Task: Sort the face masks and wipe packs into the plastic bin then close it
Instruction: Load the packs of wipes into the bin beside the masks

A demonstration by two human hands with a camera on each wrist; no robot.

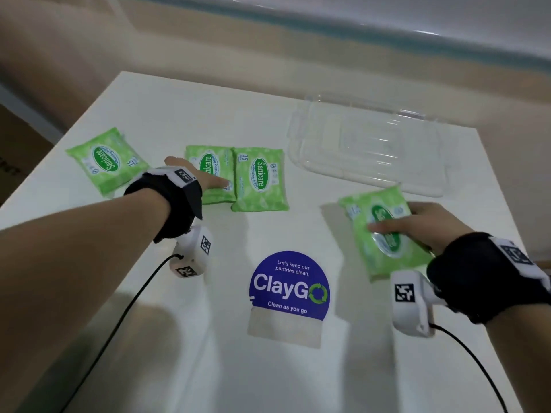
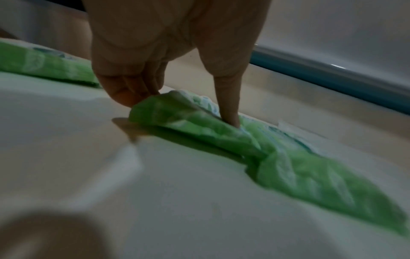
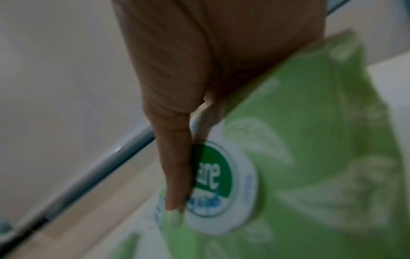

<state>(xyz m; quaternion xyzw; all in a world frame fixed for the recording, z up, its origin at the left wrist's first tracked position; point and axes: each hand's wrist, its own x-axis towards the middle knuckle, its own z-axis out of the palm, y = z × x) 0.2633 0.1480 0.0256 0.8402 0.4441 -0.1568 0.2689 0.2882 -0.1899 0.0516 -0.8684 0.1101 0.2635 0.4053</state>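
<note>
Nearest you, lower right of the head view, your right hand (image 1: 423,223) grips a pack (image 1: 384,231), thumb across its printed face, fingers (image 1: 419,208) curled round the far edge. It looks light and squashy with slick film (so hold the edges, not the label). At centre, your left hand (image 1: 190,178) pinches a second pack (image 2: 190,119), which dents softly. Farther, upper right on the bench (image 1: 185,108), lies the clear bin (image 1: 366,144).
</note>
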